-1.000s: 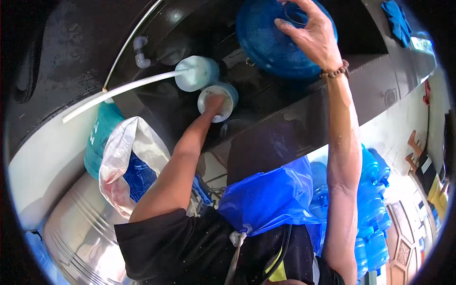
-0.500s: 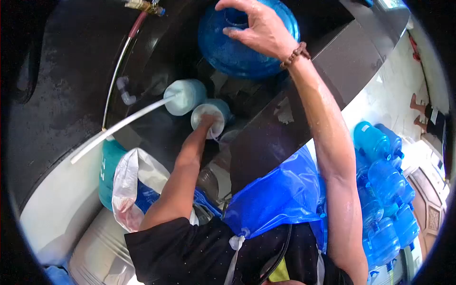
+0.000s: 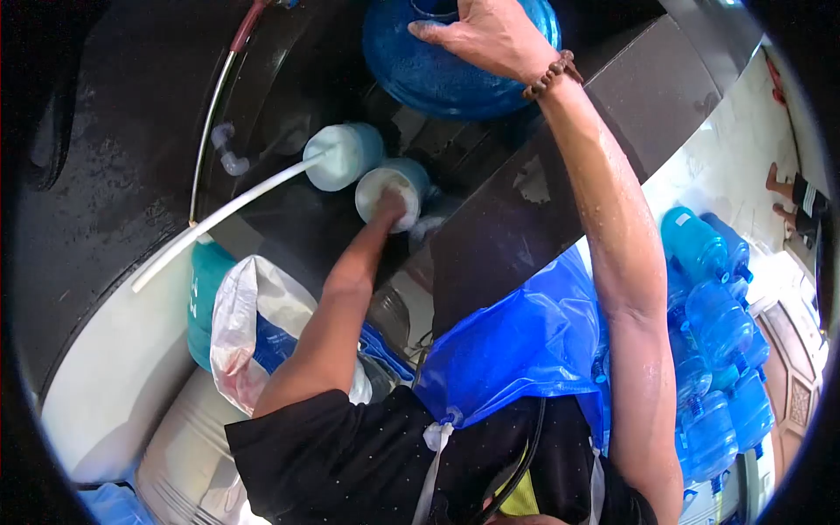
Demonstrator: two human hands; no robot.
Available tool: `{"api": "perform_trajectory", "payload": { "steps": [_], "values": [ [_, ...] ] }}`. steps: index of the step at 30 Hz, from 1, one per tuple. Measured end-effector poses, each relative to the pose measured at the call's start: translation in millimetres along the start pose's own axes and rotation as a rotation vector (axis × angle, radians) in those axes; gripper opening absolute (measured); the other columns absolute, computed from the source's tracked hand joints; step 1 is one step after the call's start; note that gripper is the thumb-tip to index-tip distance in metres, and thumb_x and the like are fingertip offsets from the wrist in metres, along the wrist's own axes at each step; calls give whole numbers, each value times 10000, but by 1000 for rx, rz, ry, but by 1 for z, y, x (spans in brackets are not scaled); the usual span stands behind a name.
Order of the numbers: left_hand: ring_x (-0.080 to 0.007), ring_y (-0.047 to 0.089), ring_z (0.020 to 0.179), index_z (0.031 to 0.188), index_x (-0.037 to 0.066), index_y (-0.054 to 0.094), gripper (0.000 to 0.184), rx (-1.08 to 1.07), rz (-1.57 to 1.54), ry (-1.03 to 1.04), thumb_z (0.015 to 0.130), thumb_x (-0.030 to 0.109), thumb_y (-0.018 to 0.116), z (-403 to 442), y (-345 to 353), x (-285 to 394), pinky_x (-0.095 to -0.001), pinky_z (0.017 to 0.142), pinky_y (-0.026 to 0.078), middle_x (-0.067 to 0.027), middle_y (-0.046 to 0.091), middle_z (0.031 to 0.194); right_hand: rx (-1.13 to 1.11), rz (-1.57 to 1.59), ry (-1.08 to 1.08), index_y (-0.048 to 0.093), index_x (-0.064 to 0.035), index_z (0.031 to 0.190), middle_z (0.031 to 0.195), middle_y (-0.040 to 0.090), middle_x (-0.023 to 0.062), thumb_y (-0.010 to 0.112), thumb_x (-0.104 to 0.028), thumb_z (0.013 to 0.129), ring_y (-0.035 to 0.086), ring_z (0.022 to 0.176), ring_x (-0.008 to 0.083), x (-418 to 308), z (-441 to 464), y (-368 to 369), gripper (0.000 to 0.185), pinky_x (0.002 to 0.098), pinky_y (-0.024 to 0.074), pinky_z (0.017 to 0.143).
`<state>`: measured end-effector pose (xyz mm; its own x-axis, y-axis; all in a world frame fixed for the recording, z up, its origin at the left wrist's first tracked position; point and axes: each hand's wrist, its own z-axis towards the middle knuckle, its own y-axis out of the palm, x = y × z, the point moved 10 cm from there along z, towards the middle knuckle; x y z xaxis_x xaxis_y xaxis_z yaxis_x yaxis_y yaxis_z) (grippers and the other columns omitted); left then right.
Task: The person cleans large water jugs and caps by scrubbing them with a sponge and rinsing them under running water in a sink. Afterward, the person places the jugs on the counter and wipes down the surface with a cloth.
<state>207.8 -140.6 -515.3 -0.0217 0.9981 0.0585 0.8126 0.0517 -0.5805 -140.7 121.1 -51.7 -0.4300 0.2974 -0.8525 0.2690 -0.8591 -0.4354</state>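
My left hand point(image 3: 390, 206) reaches down into a white-lined, light blue tub point(image 3: 372, 188); its fingers are hidden inside. Against that tub leans a second pale blue tub point(image 3: 350, 157), with a long white stick or pipe point(image 3: 227, 219) sticking out of it. My right hand point(image 3: 494, 35) is over the top of a large round blue water bottle point(image 3: 411, 74), close to its mouth. The thumb is stretched out and apart; the fingertips run out of the top of the view. A brown bead bracelet point(image 3: 551, 74) circles the right wrist.
A dark ledge point(image 3: 516, 201) runs diagonally beside the tubs. Several blue water bottles point(image 3: 717, 319) are stacked on the right. A white sack point(image 3: 236, 341) and a teal container point(image 3: 203, 297) stand at left. Another person's legs point(image 3: 779, 197) show at far right.
The view has tilted so that the bottle and tubs sit higher in the picture. My right hand stays over the bottle and my left hand stays in the tub.
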Motion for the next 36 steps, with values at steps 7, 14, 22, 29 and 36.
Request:
{"api": "perform_trajectory", "payload": {
  "steps": [7,14,22,29,36],
  "values": [
    [-336,600,1185,1197,110,676,385,-284,-75,-24,909,349,588,10,4,8,-536,983,449,-180,636,1263,-149,-63,-5,566,-93,1273,1080,616,228,703,-203,792,612,1009,389,-1,5,1,513,444,497,898],
    [-339,564,1192,1231,156,629,418,-244,-1146,-593,926,440,610,-57,-47,-39,-617,962,395,-144,582,1340,-176,-538,-263,563,-73,1177,1250,517,260,763,-223,763,586,1100,434,-13,17,3,484,501,535,853],
    [-260,610,1086,1254,-13,577,512,653,-1210,-162,889,320,711,-175,-366,67,-384,953,455,-181,635,1167,-193,-694,-65,644,-85,1091,979,688,233,703,-421,889,709,918,375,3,29,24,396,436,602,730],
    [-453,536,1089,1296,-9,533,523,1397,-186,356,834,190,679,-181,-428,268,-553,921,421,-225,581,1167,94,-724,-58,657,-101,1083,1048,605,164,684,-361,841,621,974,321,-8,19,11,357,452,544,762],
    [-294,577,828,927,113,634,125,1425,239,361,844,206,648,-89,-534,333,-475,691,455,-127,579,916,109,-658,-75,713,-160,944,1001,620,93,620,-238,827,588,959,298,-11,18,12,168,443,463,803]
  ]
}}
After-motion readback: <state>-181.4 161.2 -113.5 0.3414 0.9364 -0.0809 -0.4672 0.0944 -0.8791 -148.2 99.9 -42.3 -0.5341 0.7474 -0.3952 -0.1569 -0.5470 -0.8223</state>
